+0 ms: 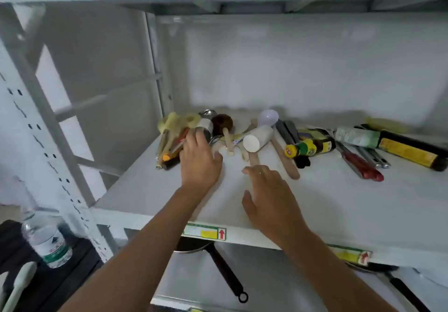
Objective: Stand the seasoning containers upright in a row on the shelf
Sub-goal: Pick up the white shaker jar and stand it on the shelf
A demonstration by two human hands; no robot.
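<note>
My right hand (271, 197) hovers flat over the shelf (150, 190), fingers spread wide; my left hand (200, 163) reaches a jar (204, 127), fingers loosely open.

Viewpoint: head-worn, single wide-angle view, above and in front of the shelf (315, 205).
Facing: forward and down, toward the rear wall.
Nearness: close, within arm's reach.
Shared view: none, only one.

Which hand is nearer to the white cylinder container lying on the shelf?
Right. The right hand hovers just below the white container, its fingertips close to the container's end. The left hand is further to the left, reaching toward the silver-capped jar.
</note>
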